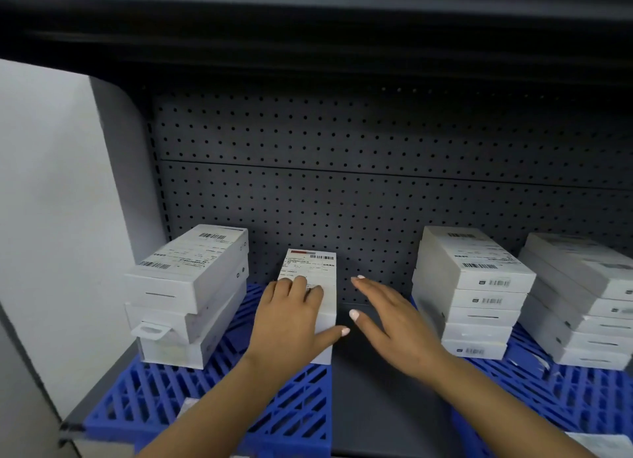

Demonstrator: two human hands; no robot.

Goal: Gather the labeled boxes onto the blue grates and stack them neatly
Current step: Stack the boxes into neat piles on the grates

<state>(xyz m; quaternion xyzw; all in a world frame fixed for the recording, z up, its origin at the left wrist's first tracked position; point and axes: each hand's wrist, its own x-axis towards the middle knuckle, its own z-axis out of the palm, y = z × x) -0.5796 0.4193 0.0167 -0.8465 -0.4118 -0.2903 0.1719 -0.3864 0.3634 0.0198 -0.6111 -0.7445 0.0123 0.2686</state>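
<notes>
A white labeled box (313, 269) lies on the right part of the left blue grate (191, 399). My left hand (291, 317) rests on top of it, fingers curled over its near end and thumb against its right side. My right hand (390, 324) hovers just right of the box over the bare shelf gap, fingers straight, holding nothing. A stack of three white boxes (191, 293) sits on the left grate, slightly askew. Two taller stacks, the middle stack (472, 293) and the far right stack (582, 303), stand on the right blue grate (555, 399).
A dark pegboard back wall (342, 183) closes the shelf behind the boxes. A dark upper shelf (308, 29) hangs overhead. A grey side panel (116, 170) bounds the left. Bare dark shelf floor (383, 406) shows between the two grates.
</notes>
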